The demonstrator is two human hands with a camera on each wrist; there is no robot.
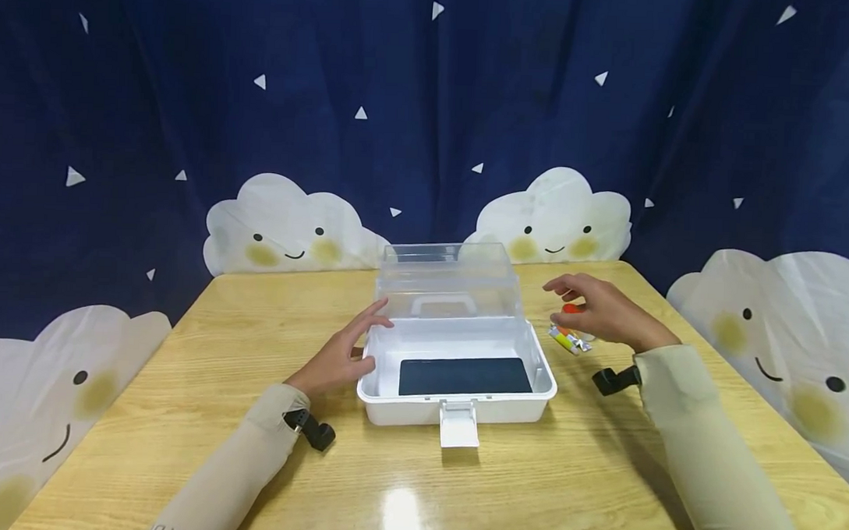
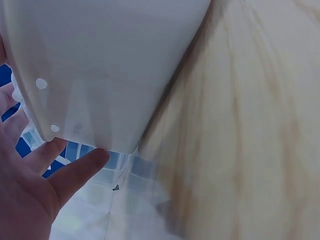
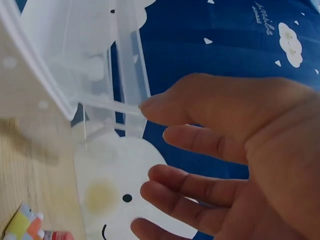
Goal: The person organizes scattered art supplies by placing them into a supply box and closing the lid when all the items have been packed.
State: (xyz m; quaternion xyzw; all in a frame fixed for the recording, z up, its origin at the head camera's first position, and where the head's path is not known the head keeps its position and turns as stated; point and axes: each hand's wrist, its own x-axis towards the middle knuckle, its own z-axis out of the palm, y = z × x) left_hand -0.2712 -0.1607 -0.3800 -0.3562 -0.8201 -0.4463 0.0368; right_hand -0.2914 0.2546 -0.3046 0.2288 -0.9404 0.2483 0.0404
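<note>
A white plastic storage box sits on the table with its clear lid tipped back. Inside lies a flat dark rectangular piece. My left hand is at the box's left end, fingers spread and fairly straight; in the left wrist view its fingertips lie right at the edge of the white wall. My right hand hovers to the right of the box, fingers loosely bent, holding nothing. Under it are small items: a yellow-green tube or packet and an orange-red object, partly hidden by the hand.
The box's white front latch hangs down over its front side. A wooden table carries everything, with a navy curtain printed with smiling clouds hanging behind and beside it. Both wrists wear black camera mounts.
</note>
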